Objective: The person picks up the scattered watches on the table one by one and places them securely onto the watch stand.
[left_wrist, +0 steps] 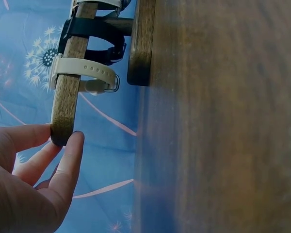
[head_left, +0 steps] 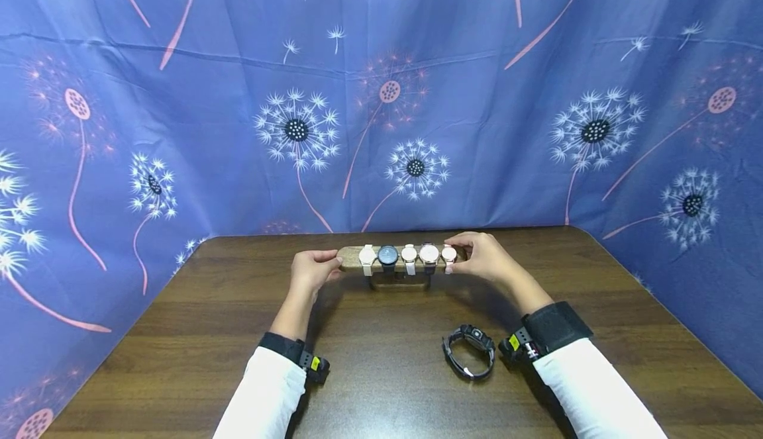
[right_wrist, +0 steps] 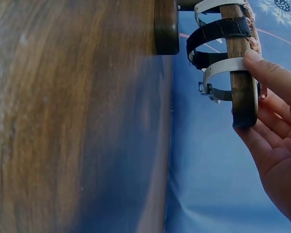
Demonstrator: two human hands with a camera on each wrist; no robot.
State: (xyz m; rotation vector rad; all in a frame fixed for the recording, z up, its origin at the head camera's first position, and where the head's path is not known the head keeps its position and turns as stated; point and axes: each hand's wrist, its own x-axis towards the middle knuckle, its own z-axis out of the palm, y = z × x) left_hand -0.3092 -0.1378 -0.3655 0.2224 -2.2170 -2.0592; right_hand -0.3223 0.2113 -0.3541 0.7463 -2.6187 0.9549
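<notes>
A wooden watch stand (head_left: 349, 258) holds several watches in a row along its raised bar, above a wooden base (head_left: 399, 283). Its left end is pinched between the thumb and fingers of my left hand (head_left: 310, 272), beside a cream-strapped watch (left_wrist: 89, 68). My right hand (head_left: 487, 257) grips the other end, thumb on the bar's edge close to a small white-strapped watch (head_left: 449, 253) and fingers behind. Between these sit a black watch (head_left: 387, 255), another white-strapped watch (head_left: 408, 253) and a dark-strapped watch with a pale dial (head_left: 428, 253).
A black sports watch (head_left: 469, 353) lies on the brown wooden table (head_left: 381, 373), nearer to me and left of my right wrist. Behind the table's far edge hangs a blue curtain (head_left: 238, 161) with a dandelion pattern.
</notes>
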